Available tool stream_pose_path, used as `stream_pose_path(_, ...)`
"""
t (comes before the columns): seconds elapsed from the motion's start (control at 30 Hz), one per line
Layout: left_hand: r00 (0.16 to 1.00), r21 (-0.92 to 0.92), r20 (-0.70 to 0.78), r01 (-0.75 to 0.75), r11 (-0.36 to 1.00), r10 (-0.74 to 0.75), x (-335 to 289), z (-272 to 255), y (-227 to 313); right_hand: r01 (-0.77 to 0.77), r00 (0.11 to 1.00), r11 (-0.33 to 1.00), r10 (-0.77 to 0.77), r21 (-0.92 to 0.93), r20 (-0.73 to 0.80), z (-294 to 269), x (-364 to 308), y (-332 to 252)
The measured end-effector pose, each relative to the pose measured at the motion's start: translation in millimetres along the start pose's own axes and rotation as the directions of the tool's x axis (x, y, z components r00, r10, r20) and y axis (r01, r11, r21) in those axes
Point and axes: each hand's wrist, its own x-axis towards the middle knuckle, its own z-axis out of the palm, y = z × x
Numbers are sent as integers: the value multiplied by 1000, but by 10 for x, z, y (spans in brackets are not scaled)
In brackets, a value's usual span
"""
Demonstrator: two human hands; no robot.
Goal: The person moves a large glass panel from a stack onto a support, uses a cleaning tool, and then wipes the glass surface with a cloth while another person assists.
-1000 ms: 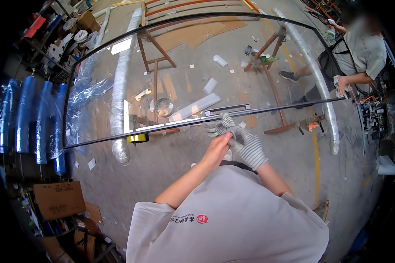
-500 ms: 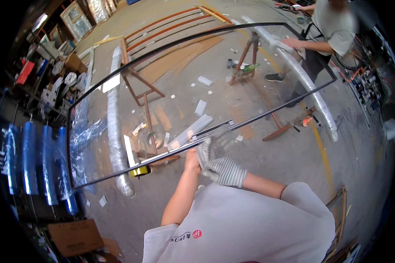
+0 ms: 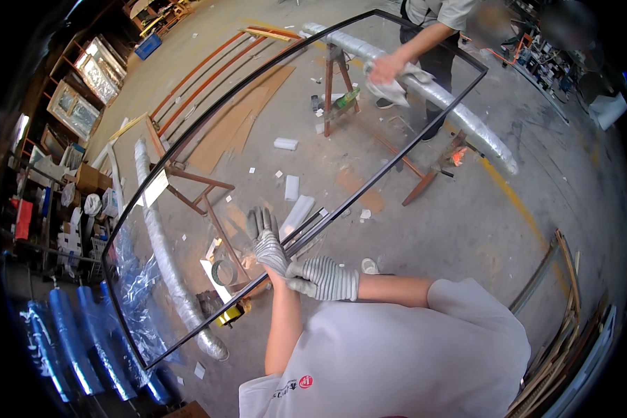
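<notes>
My left hand wears a grey striped work glove, its fingers stretched upward over the near edge of a large glass pane with a black border. My right hand, in a matching glove, is closed at my left wrist, where it grips the cuff of the left glove. The pane rests on a silver-wrapped bar at the left and another wrapped bar at the right. Across the pane, a co-worker's hand presses a white cloth onto the glass.
Rusty metal trestles stand under the bars. Blue film-wrapped rolls stand at the left, below cluttered shelves. Cardboard sheets and white foam pieces lie on the floor. Long strips lean at the lower right.
The left glove now covers my left hand, its fingers spread upward; before, it was blurred beside the bare wrist. My view has turned right, and the co-worker's cloth hand has moved across the glass.
</notes>
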Motion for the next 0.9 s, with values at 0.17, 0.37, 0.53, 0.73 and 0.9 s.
stream_pose_path(0.17, 996, -187, -45, -89, 978, 82, -59, 177, 106, -118, 984, 970, 142, 211, -105, 16, -3, 102)
stream_pose_path(0.37, 961, 47, -276, 25, 999, -11, -235, 248, 241, -264, 956, 840, 295, 474, 10, 84, 3, 304)
stream_pose_path(0.53, 962, 96, -185, 222, 970, -201, -253, 126, 335, -204, 979, 844, 188, 496, 83, -10, 93, 255)
stream_pose_path(0.73, 927, 202, -374, 87, 976, -5, -231, 146, 290, -232, 973, 829, 186, 509, 140, 10, 94, 295)
stream_pose_path(0.9, 979, -85, -143, 135, 987, -146, -109, 417, 421, 2, 999, 950, -18, 311, 47, -59, 169, 301)
